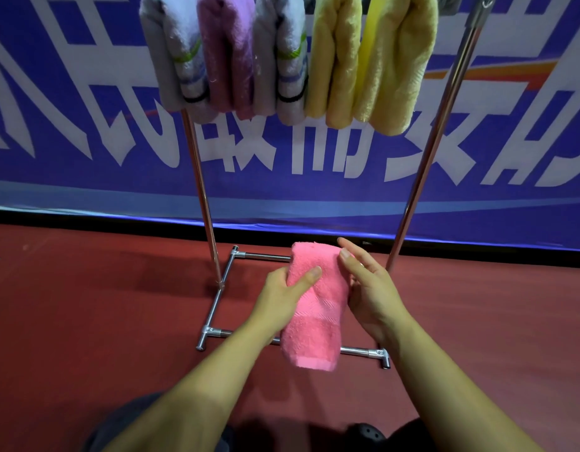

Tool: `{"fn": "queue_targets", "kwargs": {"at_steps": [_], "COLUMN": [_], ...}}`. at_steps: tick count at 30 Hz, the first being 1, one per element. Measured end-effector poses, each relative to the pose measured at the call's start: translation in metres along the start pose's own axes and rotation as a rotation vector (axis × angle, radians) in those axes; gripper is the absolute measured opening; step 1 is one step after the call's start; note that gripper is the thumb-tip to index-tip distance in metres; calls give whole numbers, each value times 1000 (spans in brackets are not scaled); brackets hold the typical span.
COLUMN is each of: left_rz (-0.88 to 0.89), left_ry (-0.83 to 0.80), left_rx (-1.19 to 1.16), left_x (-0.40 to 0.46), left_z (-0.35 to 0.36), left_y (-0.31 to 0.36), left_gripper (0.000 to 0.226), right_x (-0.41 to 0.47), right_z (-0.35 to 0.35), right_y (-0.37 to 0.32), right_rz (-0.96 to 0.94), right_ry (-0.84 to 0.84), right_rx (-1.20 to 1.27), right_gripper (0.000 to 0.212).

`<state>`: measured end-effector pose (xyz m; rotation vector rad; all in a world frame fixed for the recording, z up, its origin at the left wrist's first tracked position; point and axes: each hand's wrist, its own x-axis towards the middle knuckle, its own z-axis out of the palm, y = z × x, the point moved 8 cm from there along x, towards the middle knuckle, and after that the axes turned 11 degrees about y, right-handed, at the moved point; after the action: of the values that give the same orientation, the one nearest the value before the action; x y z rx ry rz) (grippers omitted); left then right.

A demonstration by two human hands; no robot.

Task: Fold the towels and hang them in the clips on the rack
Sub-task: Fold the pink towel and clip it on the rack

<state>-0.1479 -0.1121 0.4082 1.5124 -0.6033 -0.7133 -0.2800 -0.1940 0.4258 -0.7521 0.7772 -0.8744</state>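
Five folded towels (288,57) already hang on the rack (438,132) at 12 o'clock, while the pink towel (314,308), folded, sits low at 6 o'clock, pinched by the left hand (287,295), the right hand (370,282) flat against it, unhung.

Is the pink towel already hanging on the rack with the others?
No, the pink towel is held low between the left hand and right hand, well below the towels hanging on the rack.
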Motion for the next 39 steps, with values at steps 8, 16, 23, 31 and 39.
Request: {"fn": "queue_targets", "kwargs": {"at_steps": [8, 16, 23, 31, 39], "left_rz": [17, 114, -29, 5, -7], "left_ry": [-33, -401, -457, -609, -354], "left_rx": [57, 315, 354, 380, 176], "left_x": [14, -11, -17, -30, -18], "left_z": [-19, 9, 13, 29, 22], "left_y": [4, 0, -11, -8, -15], "left_gripper": [24, 17, 20, 45, 34], "right_x": [6, -7, 2, 8, 5], "right_z": [-23, 6, -6, -28, -26], "right_y": [-26, -8, -27, -43, -40], "right_rz": [-337, -526, -605, -586, -593], "right_ry": [137, -139, 15, 31, 130], "right_rx": [-423, -1013, -930, -868, -823], "right_gripper": [37, 22, 17, 12, 21]}}
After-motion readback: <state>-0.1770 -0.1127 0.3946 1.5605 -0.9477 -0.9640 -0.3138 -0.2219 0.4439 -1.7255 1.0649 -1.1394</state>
